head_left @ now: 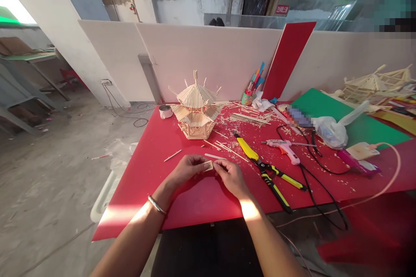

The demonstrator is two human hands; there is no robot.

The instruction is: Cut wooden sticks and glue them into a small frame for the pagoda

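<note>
Over the front of the red tabletop, my left hand (pixel 189 169) pinches a small pale wooden piece (pixel 208 166) between thumb and fingers. My right hand (pixel 230 175) has its thumb and forefinger closed at the right end of the same piece; the fingertips partly hide it. A pale flat stick (pixel 213 156) lies just beyond the hands. Farther back stands a pavilion model (pixel 196 114) built of thin wooden sticks, with a two-tiered roof. To the left of the hands, one loose stick (pixel 172 155) rests on the table.
Yellow-and-black cutters (pixel 263 166) and a pink glue gun (pixel 284 149) with cables lie at right. Stick scraps surround the model. Behind are a small tin (pixel 165 111), a pen cup (pixel 247 97) and a white partition (pixel 211 58). A plastic bag (pixel 331 132) lies farther right.
</note>
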